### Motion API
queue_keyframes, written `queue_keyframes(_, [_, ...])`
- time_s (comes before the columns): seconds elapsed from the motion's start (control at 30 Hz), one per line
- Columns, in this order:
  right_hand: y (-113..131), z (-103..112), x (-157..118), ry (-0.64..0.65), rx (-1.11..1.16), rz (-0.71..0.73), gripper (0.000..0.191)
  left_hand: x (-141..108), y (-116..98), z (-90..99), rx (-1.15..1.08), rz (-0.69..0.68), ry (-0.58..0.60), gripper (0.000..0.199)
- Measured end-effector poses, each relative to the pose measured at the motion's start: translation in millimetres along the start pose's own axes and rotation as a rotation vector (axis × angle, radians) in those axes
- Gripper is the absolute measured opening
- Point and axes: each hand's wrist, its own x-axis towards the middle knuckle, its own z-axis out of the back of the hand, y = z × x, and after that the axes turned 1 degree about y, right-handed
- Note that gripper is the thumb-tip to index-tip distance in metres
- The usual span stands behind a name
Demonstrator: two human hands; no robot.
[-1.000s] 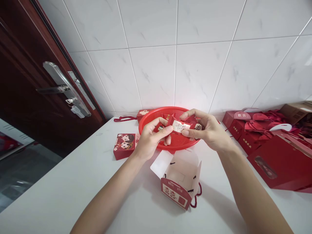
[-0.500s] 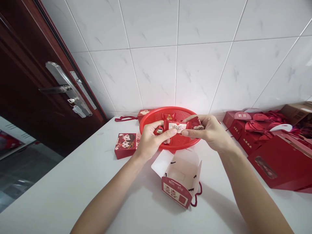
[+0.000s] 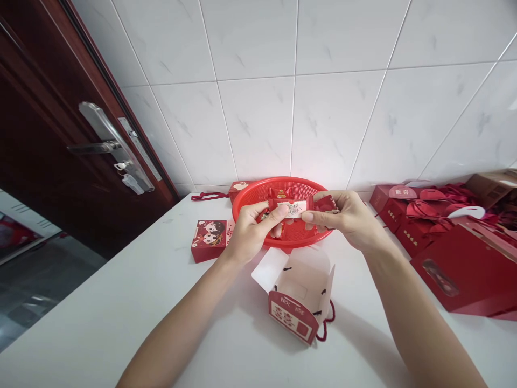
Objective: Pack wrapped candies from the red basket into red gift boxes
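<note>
Two bare hands meet above a red basket (image 3: 305, 188), with one white-labeled packet (image 3: 297, 209) between them. The left hand (image 3: 254, 229) is closed in a pinch, thumb across the packet's left part; the right hand (image 3: 343, 218) is closed too, its thumb at the packet's right end. A second red wrapper (image 3: 324, 203) shows against the right hand's fingers; whether it is held apart from the first cannot be told. Behind the packet, one gold-printed packet (image 3: 280, 193) lies in the basket; a full count of the contents is blocked by the hands.

Just in front of the basket, one open box (image 3: 293, 318) stands upright on the white tabletop (image 3: 169, 285), its pale inside facing up and a dark red cord (image 3: 330, 318) at its right side. To the left sits one small box (image 3: 208, 240) printed with two cartoon faces. Another red box (image 3: 240, 187) shows behind the basket's left rim, one ribbon (image 3: 210, 196) beside it.

At right, at least three red boxes (image 3: 412, 229) crowd near the tiled wall (image 3: 335, 118), behind one larger red box (image 3: 464, 269) with a single oval window.
</note>
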Motion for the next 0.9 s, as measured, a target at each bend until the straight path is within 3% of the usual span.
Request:
queue_keyframes(0.23, [0.6,1.6,-0.7,0.013,-0.106,0.004,0.049,2.3,7.1,1.4,-0.062,0.004,0.036,0.032])
queue_keyframes(0.6, [3.0,12.9,-3.4,0.191,-0.015,-0.019,0.041,0.3,0.2,1.7,-0.143,0.075,0.189,0.028])
queue_keyframes(0.9, [-0.3,3.6,-1.4,0.162,-0.046,-0.019,0.043,-0.1,1.3,-0.1,-0.029,0.051,0.206,0.033])
